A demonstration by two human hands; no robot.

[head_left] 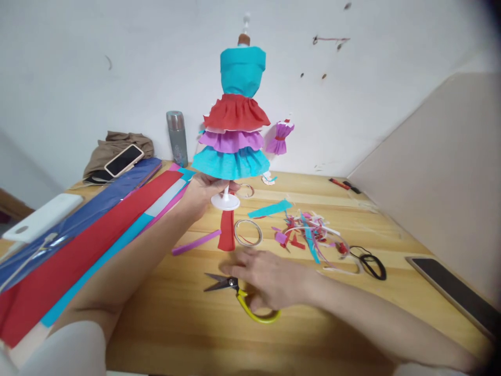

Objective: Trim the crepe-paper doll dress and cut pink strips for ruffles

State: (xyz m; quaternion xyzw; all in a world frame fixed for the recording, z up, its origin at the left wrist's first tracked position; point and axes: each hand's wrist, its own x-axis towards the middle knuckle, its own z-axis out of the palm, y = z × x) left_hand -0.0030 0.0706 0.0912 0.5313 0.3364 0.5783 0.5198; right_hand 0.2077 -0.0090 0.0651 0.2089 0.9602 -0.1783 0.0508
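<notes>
A small dress form wears a teal top (242, 70) over a skirt of red, purple and teal ruffles (233, 162). My left hand (205, 193) grips its white stand (226, 201) just under the skirt, holding it upright above the table. Over the yellow-handled scissors (231, 283) is my right hand (268, 277), slightly blurred, its fingers curved and apart. The scissors lie with their blades parted, pointing left; whether the fingers touch the handle is unclear. Just beyond that hand are a red strip (227, 231) and a roll of tape (248, 233).
Long red crepe paper (94, 235) and blue wrapped paper lie left. A grey bottle (177, 138), a phone on brown cloth and a small purple dress (280, 138) stand or lie at the back. Coloured scraps (309, 230), a black band and another phone (454, 292) are right.
</notes>
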